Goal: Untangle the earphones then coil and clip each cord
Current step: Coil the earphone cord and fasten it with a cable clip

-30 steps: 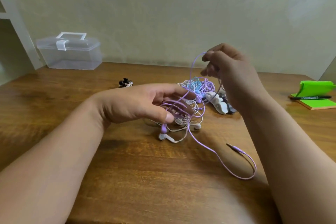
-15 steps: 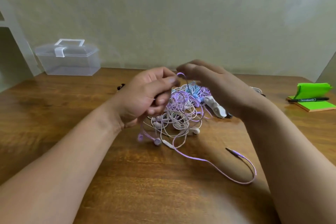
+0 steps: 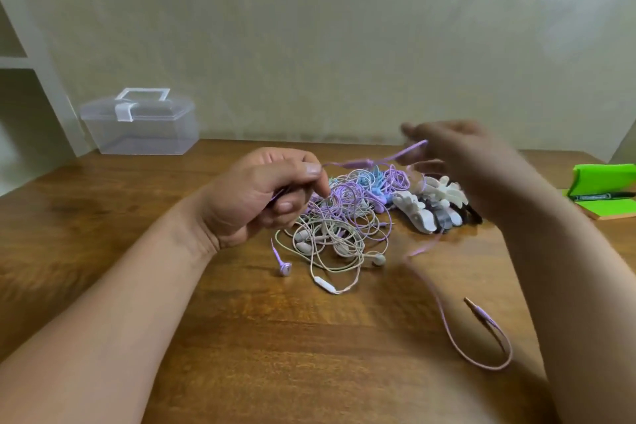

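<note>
A tangle of earphones in purple, white and blue cords lies on the wooden table. My left hand pinches a purple cord above the tangle. My right hand, blurred by motion, holds the same purple cord further along, to the right and a little higher. The cord runs stretched between both hands. Its free end trails down over the table to a plug at the lower right. A purple earbud lies at the tangle's left edge. A pile of white and dark cord clips sits right of the tangle.
A clear plastic box with a white latch stands at the table's back left. A green notepad with a black pen lies at the far right edge. A white shelf rises at the left.
My hands were close together over the tangle. Now my right hand has swept to the right, drawing the purple cord out between the hands. The trailing cord has shifted on the table.
</note>
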A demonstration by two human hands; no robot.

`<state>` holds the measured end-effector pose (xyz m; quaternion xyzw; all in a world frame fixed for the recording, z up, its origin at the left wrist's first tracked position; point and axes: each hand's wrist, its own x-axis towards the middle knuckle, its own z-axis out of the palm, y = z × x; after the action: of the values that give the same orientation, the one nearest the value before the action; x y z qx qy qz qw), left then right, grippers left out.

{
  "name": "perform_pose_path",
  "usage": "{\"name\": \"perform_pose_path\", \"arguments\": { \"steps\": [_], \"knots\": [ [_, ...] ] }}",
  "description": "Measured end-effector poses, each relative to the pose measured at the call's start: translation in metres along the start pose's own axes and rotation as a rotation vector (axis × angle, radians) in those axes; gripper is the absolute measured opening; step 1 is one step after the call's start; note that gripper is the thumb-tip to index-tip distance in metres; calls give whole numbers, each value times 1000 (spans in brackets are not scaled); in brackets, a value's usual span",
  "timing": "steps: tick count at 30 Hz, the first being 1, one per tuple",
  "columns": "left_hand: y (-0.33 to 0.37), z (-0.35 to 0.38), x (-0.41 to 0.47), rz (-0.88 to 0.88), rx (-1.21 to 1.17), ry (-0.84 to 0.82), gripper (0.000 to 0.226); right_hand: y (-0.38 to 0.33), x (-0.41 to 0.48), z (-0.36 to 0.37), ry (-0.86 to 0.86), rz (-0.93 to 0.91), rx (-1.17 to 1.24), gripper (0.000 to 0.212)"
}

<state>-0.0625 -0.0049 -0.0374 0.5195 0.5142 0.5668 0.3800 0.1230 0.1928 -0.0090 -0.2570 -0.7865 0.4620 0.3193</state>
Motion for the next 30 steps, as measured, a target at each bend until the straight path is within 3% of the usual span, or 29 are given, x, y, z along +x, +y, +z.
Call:
{"name": "perform_pose_path", "arguments": {
  "steps": [2, 4, 7, 8, 10, 12, 14, 16, 18, 22, 25, 27, 30],
  "knots": [
    [1, 4, 0, -9, 24, -23, 25, -3, -5, 12, -1, -147, -323, 29],
    [1, 6, 1, -33, 70, -33, 25, -13, -10, 25, -72, -244, -192, 41],
    [0, 7, 4, -48, 199, 2, 25, -21, -17, 35, -418, -62, 95, 74],
    [-2, 7, 4, -44, 238, 19, 24, -22, -19, 37, -497, -39, 41, 77],
    [-3, 8, 5, -34, 290, 51, 21, -22, -25, 40, -599, -99, -140, 59],
    [-3, 7, 5, -25, 313, 67, 26, -22, -26, 40, -594, -154, -222, 35],
    [-3, 5, 5, -14, 295, 67, 25, -18, -22, 39, -484, -162, -102, 23],
    [-5, 2, 5, -14, 288, 76, 21, -17, -14, 34, -322, -119, 155, 31],
    [-8, 2, 6, -19, 284, 111, 23, -13, -8, 26, -267, -53, 334, 40],
    [-5, 7, 7, -44, 284, 125, 21, 2, -1, 22, -259, 4, -60, 53],
    [-6, 11, 7, -62, 372, 98, 27, -7, -8, 35, -145, -154, -132, 61],
    [-8, 14, 7, -62, 416, 92, 28, -11, -16, 48, -276, -221, -92, 53],
    [-11, 14, 6, -65, 467, 88, 24, -10, -21, 60, -449, -197, -222, 39]
  ]
}}
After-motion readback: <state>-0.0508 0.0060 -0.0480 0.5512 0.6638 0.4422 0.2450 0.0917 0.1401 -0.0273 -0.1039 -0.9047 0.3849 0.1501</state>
